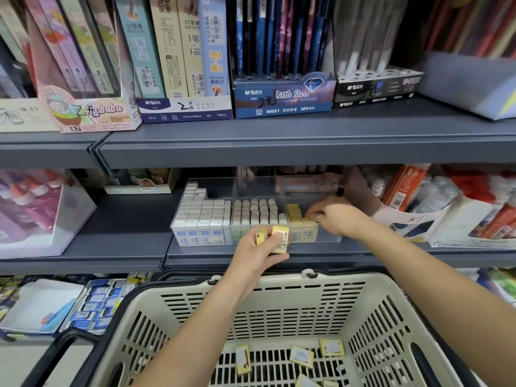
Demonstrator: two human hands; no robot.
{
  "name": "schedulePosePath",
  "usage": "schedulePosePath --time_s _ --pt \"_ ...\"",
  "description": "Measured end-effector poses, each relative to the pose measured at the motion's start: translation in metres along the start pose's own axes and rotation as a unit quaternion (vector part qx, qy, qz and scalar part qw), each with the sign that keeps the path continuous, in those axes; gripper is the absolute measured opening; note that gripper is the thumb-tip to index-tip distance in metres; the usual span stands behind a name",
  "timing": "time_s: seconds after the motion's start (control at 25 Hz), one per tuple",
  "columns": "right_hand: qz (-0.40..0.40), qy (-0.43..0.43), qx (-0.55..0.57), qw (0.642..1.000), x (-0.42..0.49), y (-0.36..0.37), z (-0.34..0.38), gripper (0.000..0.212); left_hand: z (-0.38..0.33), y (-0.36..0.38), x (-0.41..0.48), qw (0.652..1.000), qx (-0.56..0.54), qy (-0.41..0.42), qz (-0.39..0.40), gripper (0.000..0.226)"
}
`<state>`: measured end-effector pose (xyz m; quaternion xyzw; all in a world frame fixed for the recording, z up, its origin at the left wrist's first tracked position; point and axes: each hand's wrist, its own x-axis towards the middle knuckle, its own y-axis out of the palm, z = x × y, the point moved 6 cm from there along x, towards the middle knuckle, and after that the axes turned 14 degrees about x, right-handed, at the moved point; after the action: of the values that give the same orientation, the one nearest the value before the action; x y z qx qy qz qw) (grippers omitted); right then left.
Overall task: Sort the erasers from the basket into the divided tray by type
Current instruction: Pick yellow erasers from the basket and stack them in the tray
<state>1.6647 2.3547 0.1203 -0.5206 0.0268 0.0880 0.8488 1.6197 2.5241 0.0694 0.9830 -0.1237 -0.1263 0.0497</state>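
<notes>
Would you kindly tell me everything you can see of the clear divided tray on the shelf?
The clear divided tray is a see-through plastic box sitting flat on the grey shelf. Its left compartment is packed with white erasers, the middle with rounded erasers, and the right is partly filled with yellow erasers. The right hand reaches into that right compartment, its curled fingers pinching at the stack.
</notes>
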Motion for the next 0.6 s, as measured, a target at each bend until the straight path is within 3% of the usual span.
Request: schedulePosePath --time_s 0.12,0.2,0.28,0.4,0.52,0.6 --pt "-0.098 -0.035 0.01 0.995 -0.01 -0.01 0.012 0.028 0.0 0.0 0.0 1.0 0.018 0.009 -0.003 0.009" --pt "-0.148 -0.073 0.108 0.98 -0.025 -0.011 0.027 0.031 0.0 0.0 0.001 1.0 0.02 0.015 0.0 0.008" --pt "-0.105 -0.097 0.208 0.968 -0.038 0.002 0.043 0.026 -0.001 0.002 0.0 1.0 0.019 0.02 0.015 0.007" --pt "-0.063 -0.098 0.18 0.977 -0.044 0.018 0.051 0.019 -0.001 0.004 0.001 0.998 0.05 0.036 0.03 0.007" --pt "-0.079 -0.067 0.203 0.974 -0.045 0.001 0.04 0.012 0.003 0.002 0.003 0.999 0.023 0.038 0.017 0.018" --pt "-0.134 -0.045 0.212 0.967 -0.041 -0.024 0.026 0.013 0.004 0.001 0.004 0.999 0.03 0.038 0.019 0.02"
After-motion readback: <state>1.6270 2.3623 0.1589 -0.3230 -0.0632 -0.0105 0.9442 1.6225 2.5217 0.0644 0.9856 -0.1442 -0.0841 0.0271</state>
